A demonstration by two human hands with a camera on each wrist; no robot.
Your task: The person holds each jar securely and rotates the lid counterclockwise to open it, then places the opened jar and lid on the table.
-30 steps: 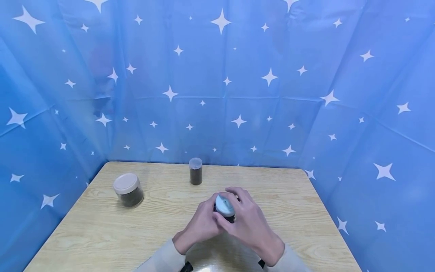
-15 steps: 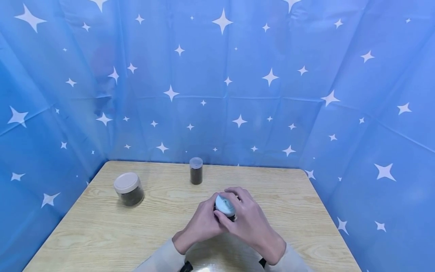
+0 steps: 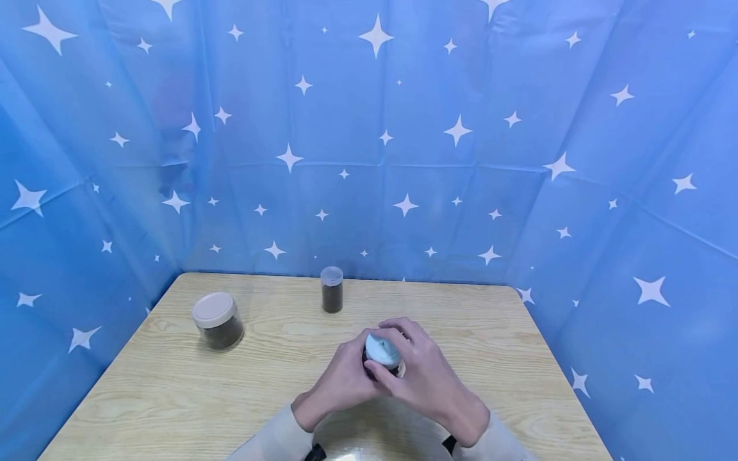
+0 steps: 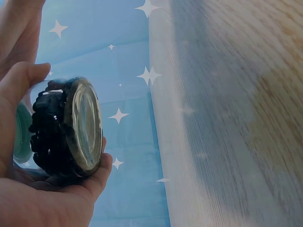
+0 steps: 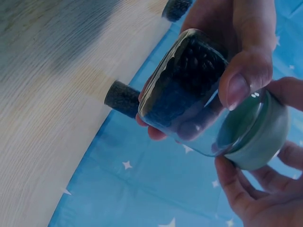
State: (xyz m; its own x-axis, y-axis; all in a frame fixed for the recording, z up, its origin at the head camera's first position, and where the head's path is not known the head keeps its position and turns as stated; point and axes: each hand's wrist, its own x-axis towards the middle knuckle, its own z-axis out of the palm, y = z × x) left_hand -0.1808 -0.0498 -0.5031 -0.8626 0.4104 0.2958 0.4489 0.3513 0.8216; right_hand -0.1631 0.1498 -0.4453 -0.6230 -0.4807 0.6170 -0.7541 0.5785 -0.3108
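My left hand wraps around the body of a clear jar, thumb and fingers curled against its wall. My right hand pinches the pale blue-green lid by its rim. The lid sits at the mouth of the jar; I cannot tell whether it is fully seated. Both hands hold the jar in front of me, its base raised off the wood-grain table. Dark bean-like pieces fill the jar toward its base; the wall next to the lid is clear. Pale sleeves cover my forearms. Beyond my hands and slightly left, a narrow container with a translucent cap and dark contents stands upright near the far table edge. Farther left, a wide container with a whitish lid and dark contents stands well apart from my hands. A blue curtain with white stars hangs behind the table and along both sides.
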